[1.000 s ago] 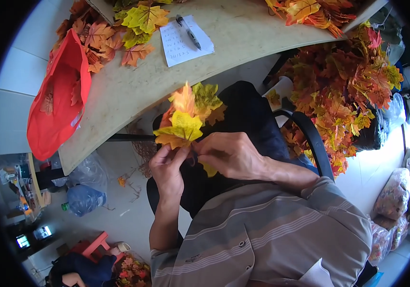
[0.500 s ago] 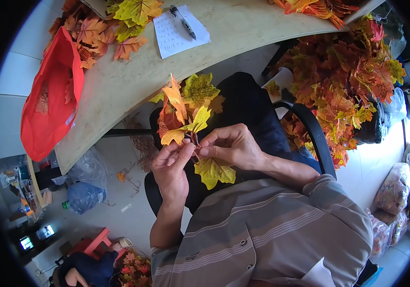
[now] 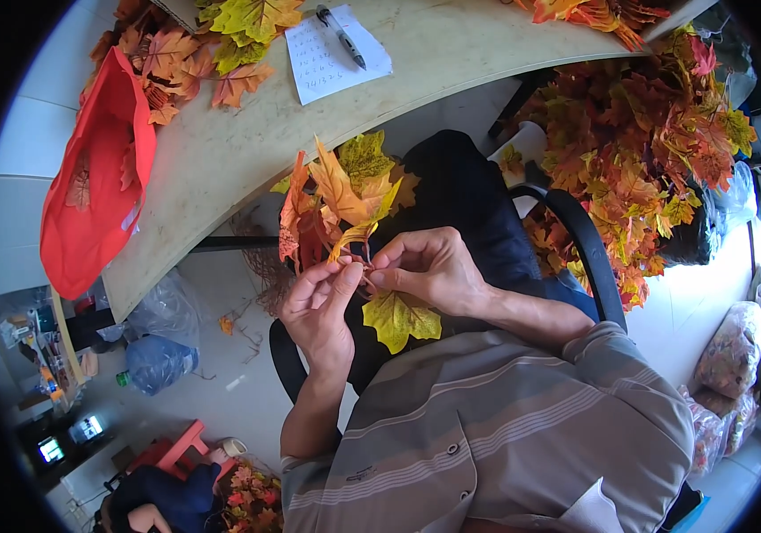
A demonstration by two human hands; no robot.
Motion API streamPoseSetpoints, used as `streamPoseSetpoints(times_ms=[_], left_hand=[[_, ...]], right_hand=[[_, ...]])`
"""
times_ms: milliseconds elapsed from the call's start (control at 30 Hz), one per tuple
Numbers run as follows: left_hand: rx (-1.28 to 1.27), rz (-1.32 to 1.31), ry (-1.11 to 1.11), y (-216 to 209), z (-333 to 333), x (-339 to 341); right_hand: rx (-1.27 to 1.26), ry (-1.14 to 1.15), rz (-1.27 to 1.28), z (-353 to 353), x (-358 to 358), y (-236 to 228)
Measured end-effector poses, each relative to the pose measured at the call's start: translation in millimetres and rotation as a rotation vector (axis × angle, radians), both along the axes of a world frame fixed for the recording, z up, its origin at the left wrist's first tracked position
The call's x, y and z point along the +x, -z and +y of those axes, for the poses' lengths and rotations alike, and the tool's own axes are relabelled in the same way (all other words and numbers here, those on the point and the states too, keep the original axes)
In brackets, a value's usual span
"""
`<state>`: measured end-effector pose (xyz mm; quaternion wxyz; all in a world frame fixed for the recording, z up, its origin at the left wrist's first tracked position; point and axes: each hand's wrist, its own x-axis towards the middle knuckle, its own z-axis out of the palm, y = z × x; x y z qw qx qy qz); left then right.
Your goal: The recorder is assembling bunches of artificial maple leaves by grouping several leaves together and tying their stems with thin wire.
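In front of my chest, both hands pinch the thin stem of an artificial maple leaf spray with orange, red and yellow leaves. My left hand closes thumb and fingers on the stem from the left. From the right, my right hand grips it between thumb and forefinger, with its fingertips close to the left ones. One yellow-green leaf hangs below the hands, over my shirt. The fingertips partly hide the point where the stems meet.
The pale table curves ahead, bearing paper, a pen and leaves. A red fabric bag hangs at its left edge. A large leaf heap stands right, beyond the chair's armrest. Another person is at lower left.
The spray has turned slightly between my fingers, so its orange and red leaves spread more to the left and the front yellow leaf shows edge-on. Both hands stay nearly in place.
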<state>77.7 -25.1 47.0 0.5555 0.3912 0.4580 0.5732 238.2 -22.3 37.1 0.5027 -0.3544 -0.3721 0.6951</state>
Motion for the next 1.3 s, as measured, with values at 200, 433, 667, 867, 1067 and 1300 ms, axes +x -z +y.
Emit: streamPoseSetpoints(times_ms=[200, 433, 667, 867, 1067, 1300], left_hand=[[0.015, -0.037, 0.004, 0.2, -0.6, 1.9], [0.046, 0.022, -0.003, 2.5, 2.0, 2.9], [0.056, 0.021, 0.004, 0.7, 1.0, 4.1], [0.065, 0.079, 0.021, 1.6, 1.9, 4.5], [0.102, 0.130, 0.020, 1.3, 1.6, 5.3], [0.111, 0.182, 0.023, 1.3, 1.3, 4.1]], right_hand=[[-0.024, 0.001, -0.022, 2.2, 0.7, 1.5], [-0.055, 0.001, -0.021, 3.5, 2.2, -0.6], [-0.012, -0.011, -0.083, 3.9, 1.6, 1.6], [0.008, -0.030, -0.170, 3.2, 3.0, 2.1], [0.004, -0.018, -0.185, 3.2, 3.8, -2.0], [-0.119, -0.040, -0.003, 3.5, 6.9, -2.1]])
